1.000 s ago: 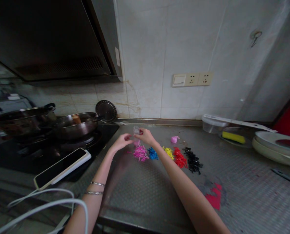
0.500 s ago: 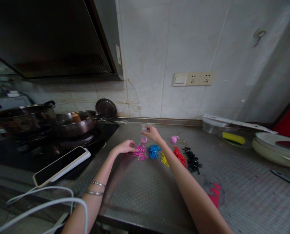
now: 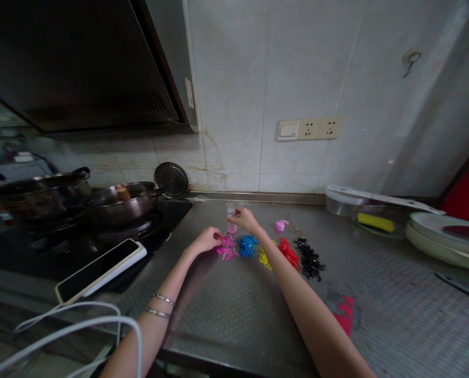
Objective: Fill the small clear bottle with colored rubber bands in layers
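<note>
On the steel counter lie small coloured piles in a row: pink, blue, yellow, red and black. My right hand is closed round a small clear bottle with pink pieces at its bottom, held just above the pink pile. My left hand is pinched at the left edge of the pink pile, fingers closed on something too small to name. A pink cap lies behind the piles.
A phone with white cables lies on the hob's front edge at left. Two pans stand on the hob, a round lid leans on the wall. At right are a clear tub, a yellow sponge and stacked plates.
My left hand dropped from the bottle down to the pink pile. My right hand shifted a little to the right with the bottle, then came back down toward the pile.
</note>
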`<state>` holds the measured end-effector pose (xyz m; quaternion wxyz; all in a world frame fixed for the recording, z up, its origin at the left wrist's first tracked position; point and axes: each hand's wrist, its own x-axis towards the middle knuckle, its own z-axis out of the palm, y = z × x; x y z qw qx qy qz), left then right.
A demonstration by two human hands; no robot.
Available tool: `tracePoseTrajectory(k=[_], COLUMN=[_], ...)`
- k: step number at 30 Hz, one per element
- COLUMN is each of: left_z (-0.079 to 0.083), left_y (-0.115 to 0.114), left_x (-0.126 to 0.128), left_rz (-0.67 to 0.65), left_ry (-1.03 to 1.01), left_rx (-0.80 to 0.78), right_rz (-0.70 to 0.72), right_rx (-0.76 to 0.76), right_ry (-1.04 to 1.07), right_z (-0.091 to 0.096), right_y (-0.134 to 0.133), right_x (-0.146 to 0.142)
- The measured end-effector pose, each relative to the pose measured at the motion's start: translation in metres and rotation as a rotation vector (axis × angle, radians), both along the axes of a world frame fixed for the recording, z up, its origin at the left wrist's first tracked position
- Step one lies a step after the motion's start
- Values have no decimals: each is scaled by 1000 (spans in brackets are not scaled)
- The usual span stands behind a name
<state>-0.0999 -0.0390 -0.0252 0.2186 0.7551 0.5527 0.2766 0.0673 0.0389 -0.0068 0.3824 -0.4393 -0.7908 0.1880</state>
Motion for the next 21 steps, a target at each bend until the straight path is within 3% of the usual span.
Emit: tracePoseTrajectory(k=[8, 12, 15, 21], left_z=[-1, 8, 26, 80], left_y=[5, 10, 14, 27], left_x=[-9, -15, -16, -11], left_rz=[4, -28, -24, 20], left_ry=[-125, -230, -306, -274], left_rx=[-29, -6, -2, 59], right_rz=[28, 72, 65, 83], right_rx=[-12, -10, -20, -17], right_ry=[12, 27, 21, 15], right_z=[0, -1, 0, 0], right_y=[1, 2, 3, 4], right_x=[4, 6, 7, 8])
